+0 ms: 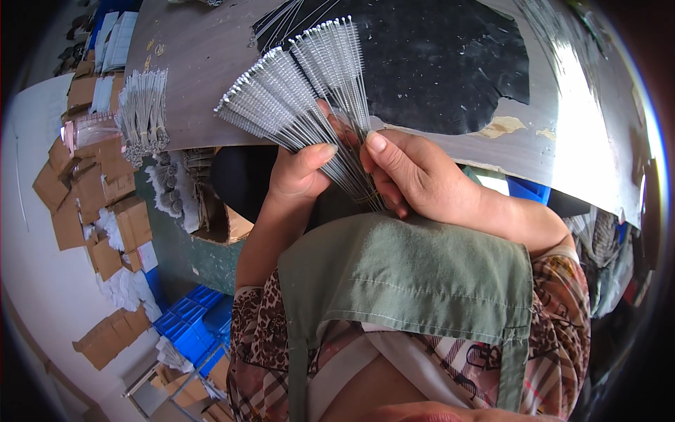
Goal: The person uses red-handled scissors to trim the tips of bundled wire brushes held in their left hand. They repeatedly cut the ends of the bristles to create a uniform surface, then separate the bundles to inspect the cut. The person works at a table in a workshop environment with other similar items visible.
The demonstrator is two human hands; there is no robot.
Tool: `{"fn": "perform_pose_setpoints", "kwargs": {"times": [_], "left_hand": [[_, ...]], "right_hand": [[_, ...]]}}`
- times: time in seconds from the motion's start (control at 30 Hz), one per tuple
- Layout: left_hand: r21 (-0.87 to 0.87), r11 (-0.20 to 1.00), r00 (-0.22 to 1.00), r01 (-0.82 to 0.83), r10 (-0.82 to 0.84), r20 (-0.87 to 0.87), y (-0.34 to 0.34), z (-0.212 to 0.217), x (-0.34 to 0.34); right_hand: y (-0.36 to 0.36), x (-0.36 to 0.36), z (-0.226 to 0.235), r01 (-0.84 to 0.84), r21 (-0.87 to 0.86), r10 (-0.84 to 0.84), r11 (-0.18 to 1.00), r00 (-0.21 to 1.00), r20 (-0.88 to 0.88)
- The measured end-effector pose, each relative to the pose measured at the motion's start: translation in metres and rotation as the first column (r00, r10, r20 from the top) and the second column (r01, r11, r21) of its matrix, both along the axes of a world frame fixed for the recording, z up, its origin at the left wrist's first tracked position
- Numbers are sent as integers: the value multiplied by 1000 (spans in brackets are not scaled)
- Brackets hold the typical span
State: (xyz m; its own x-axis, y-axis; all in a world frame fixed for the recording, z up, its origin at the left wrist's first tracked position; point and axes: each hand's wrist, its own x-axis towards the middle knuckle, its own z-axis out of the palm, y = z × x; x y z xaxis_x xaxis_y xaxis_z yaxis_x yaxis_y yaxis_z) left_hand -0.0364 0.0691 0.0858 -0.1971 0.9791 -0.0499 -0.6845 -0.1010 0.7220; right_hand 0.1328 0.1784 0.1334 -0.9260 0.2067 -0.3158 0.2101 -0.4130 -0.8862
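Grey top on the big table [193, 77], with a long front edge running left to right. On the table's middle, one large black sheet [443, 63], ragged at the rim, with thin wires [285, 22] across its far left part. Left of the sheet on the table, a wide strip of plain grey with room to move. On the near side of the table, a green apron [422, 274], just short of the edge. Below the table's left end, blue crates [186, 313], with insides too hard to make out. Under the table's front edge, toward the left, an open brown box [238, 226], dark inside, with bunches of brushes [167, 184] beside it. Over the table's front edge, near the middle, a fan of silver wire brushes [281, 91], split in two, white tips out over the table and bare wires down toward the apron. At the table's left front corner, one more bundle [144, 112] like it. At the table's front edge, the right hand [415, 169], thumb and fingers pinched tight on the right part of the fan. Just left along that edge, the left hand [302, 172], thumb in front and fingers behind, wrapped around the left part.
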Motion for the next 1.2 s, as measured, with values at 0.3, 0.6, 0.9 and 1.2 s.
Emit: {"fn": "perform_pose_setpoints", "kwargs": {"times": [0.3, 0.6, 0.9, 1.2], "left_hand": [[-24, 999, 999, -48, 47, -27, 1, 2, 4], [-17, 1000, 999, -15, 14, -41, 0, 1, 5], [-2, 999, 995, 48, -48, -85, 2, 5, 6], [-18, 1000, 996, 17, -18, -89, 2, 6, 8]], "right_hand": [[-2, 2, 3, 31, 66, -31, 997, 1000, 1], [-1, 0, 4, 11, 88, -9, 996, 1000, -17], [-3, -1, 2, 51, 191, -45, 980, 998, -39], [-6, -2, -4, 101, 258, -85, 961, 994, -74]]}}
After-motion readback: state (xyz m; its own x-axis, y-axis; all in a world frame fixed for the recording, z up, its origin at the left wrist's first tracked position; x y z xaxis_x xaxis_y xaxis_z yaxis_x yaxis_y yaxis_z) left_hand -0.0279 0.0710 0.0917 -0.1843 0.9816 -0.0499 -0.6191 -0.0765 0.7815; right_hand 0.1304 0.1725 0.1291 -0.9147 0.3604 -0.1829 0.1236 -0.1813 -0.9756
